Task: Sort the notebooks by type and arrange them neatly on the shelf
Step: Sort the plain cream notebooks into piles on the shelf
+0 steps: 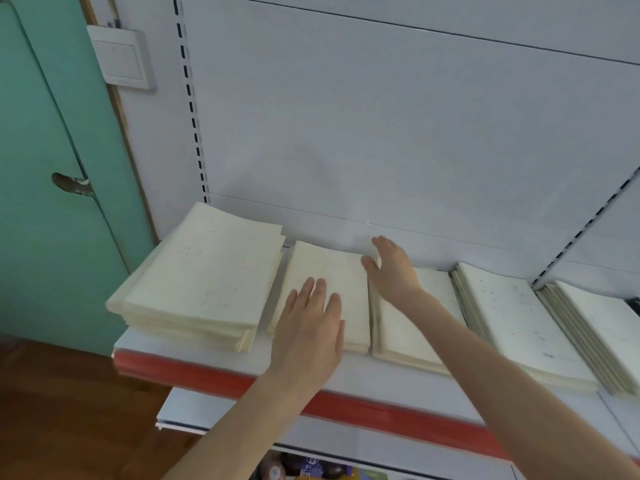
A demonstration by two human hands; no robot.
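Pressing flat on the second notebook stack (325, 265) with the left hand (308, 327), fingers straight and close together. Set at that stack's far right corner with the right hand (391, 268), fingers straight, thumb spread, gripping nothing; contact hard to tell. Lying in a row on the white shelf (180, 349) behind its red front strip (381, 407): a taller stack (207, 271) just to the left, then a third stack (405, 327), fourth stack (519, 323) and fifth stack (602, 327) to the right.

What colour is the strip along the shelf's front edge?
Red, seen in the head view: strip along the shelf.
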